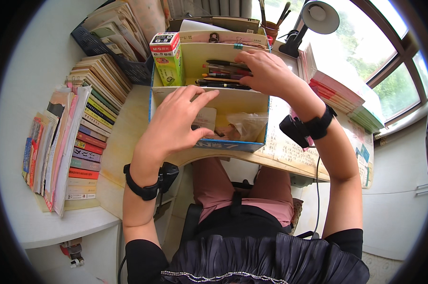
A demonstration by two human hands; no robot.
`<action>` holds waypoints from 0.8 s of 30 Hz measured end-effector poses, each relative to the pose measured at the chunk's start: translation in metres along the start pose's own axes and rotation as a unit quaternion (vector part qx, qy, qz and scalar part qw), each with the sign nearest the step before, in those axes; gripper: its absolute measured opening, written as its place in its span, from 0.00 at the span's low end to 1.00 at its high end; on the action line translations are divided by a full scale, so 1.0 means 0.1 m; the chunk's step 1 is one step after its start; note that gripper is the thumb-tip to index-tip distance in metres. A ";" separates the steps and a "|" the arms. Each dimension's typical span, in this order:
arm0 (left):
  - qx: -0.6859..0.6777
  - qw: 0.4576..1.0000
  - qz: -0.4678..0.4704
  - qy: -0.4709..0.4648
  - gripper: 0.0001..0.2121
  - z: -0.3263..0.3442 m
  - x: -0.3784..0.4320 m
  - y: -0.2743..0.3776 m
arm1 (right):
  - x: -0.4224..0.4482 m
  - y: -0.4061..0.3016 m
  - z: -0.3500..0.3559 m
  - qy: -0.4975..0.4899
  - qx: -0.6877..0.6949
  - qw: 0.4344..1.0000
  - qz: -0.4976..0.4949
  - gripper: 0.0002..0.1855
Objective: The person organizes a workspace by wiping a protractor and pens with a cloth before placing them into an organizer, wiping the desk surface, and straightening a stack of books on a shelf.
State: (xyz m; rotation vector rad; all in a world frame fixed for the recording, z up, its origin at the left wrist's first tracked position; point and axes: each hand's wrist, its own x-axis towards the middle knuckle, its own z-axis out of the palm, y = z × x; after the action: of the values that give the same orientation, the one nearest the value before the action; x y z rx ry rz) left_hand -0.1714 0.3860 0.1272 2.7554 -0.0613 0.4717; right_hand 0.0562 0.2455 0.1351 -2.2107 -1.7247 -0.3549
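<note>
A cardboard box (231,146) with blue outer walls and cream dividers stands before me on the desk. My right hand (267,72) is over its middle compartment, thumb and fingers around the right ends of several pens (223,75); whether it grips them is unclear. At the left of that compartment a green, white and red M&G pen carton (168,60) stands upright. My left hand (175,122) holds nothing, fingers apart, above the front compartment and close to the divider's top edge (235,89). Below it lie a white card (206,119) and a clear plastic bag (249,124).
Books (88,145) line the left side, beside a dark basket (137,72) of papers. A desk lamp (306,26) and a brush pot (270,30) are at the back right. Stacked books (336,94) stand by the window. A cable (317,198) hangs near my right arm.
</note>
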 end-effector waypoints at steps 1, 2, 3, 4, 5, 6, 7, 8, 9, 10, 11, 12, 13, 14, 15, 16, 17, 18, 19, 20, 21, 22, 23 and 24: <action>0.006 1.000 0.004 0.006 0.33 -0.02 0.03 0.00 | 0.04 0.03 0.04 -0.017 -0.005 1.000 -0.004 0.11; -0.001 1.000 -0.014 0.016 0.29 -0.04 0.05 0.00 | 0.05 0.07 0.06 -0.026 -0.011 1.000 -0.001 0.10; -0.008 0.999 -0.035 0.026 0.26 -0.06 0.05 -0.01 | 0.08 0.06 0.06 -0.036 -0.015 0.999 -0.001 0.10; -0.015 0.998 -0.055 0.036 0.23 -0.08 0.06 -0.02 | 0.10 0.05 0.07 -0.046 -0.020 0.999 0.000 0.09; -0.022 0.996 -0.080 0.021 0.20 -0.10 0.06 -0.05 | 0.12 0.04 0.05 -0.034 -0.018 0.999 0.003 0.09; -0.031 0.994 -0.106 0.003 0.18 -0.12 0.06 -0.09 | 0.10 -0.01 0.01 -0.024 -0.013 1.000 0.008 0.08; -0.040 0.990 -0.134 -0.016 0.16 -0.11 0.03 -0.10 | 0.08 -0.07 -0.02 -0.016 -0.008 1.000 0.012 0.07; -0.039 0.987 -0.149 -0.038 0.14 -0.12 0.02 -0.07 | 0.04 -0.16 -0.06 -0.026 0.048 0.998 -0.011 0.06; -0.029 0.991 -0.125 -0.040 0.14 -0.10 -0.02 -0.09 | -0.01 -0.30 -0.10 -0.034 0.104 0.993 -0.038 0.06; -0.021 0.994 -0.097 -0.043 0.15 -0.04 -0.05 -0.13 | -0.06 -0.41 -0.11 -0.042 0.158 0.985 -0.060 0.05; -0.013 0.996 -0.070 -0.046 0.15 0.02 -0.08 -0.16 | -0.10 -0.49 -0.01 -0.065 0.177 0.976 -0.108 0.06; -0.003 0.996 -0.052 -0.067 0.16 0.10 -0.08 -0.19 | -0.16 -0.54 0.08 -0.128 0.162 0.973 -0.103 0.06; 0.008 0.995 -0.036 -0.087 0.17 0.19 -0.09 -0.23 | -0.20 -0.58 0.20 -0.189 0.149 0.965 -0.100 0.06; 0.020 0.994 -0.021 -0.108 0.17 0.24 -0.10 -0.25 | -0.23 -0.61 0.29 -0.227 0.110 0.962 -0.103 0.07; 0.012 0.992 -0.034 -0.119 0.19 0.27 -0.09 -0.25 | -0.24 -0.61 0.36 -0.264 0.066 0.957 -0.103 0.08; 0.004 0.990 -0.047 -0.131 0.20 0.29 -0.07 -0.25 | -0.27 -0.61 0.42 -0.300 0.022 0.948 -0.103 0.09; -0.004 0.988 -0.060 -0.142 0.21 0.31 -0.07 -0.26 | -0.30 -0.60 0.50 -0.298 0.027 0.949 -0.098 0.09; -0.012 0.989 -0.062 -0.130 0.22 0.34 -0.07 -0.29 | -0.32 -0.58 0.59 -0.296 0.033 0.950 -0.095 0.11; -0.020 0.991 -0.063 -0.118 0.22 0.38 -0.08 -0.33 | -0.35 -0.57 0.67 -0.293 0.038 0.951 -0.091 0.13; -0.028 0.992 -0.065 -0.106 0.23 0.40 -0.08 -0.36 | -0.36 -0.57 0.75 -0.272 0.032 0.958 -0.082 0.16; -0.022 0.991 -0.065 -0.111 0.23 0.40 -0.08 -0.36 | -0.35 -0.59 0.76 -0.272 0.022 0.958 -0.088 0.16; -0.016 0.991 -0.066 -0.115 0.23 0.40 -0.09 -0.36 | -0.34 -0.61 0.78 -0.273 0.012 0.957 -0.093 0.16; -0.009 0.990 -0.067 -0.120 0.23 0.40 -0.10 -0.35 | -0.32 -0.63 0.80 -0.273 0.002 0.957 -0.099 0.16; -0.011 0.991 -0.064 -0.114 0.23 0.39 -0.10 -0.34 | -0.30 -0.66 0.83 -0.272 -0.021 0.955 -0.112 0.18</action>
State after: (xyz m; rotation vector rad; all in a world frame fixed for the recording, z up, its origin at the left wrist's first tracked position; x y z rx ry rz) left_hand -0.1650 0.4044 0.0780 2.7585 0.0549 0.1205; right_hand -0.0149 0.2661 0.0537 -2.2885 -2.2719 0.1988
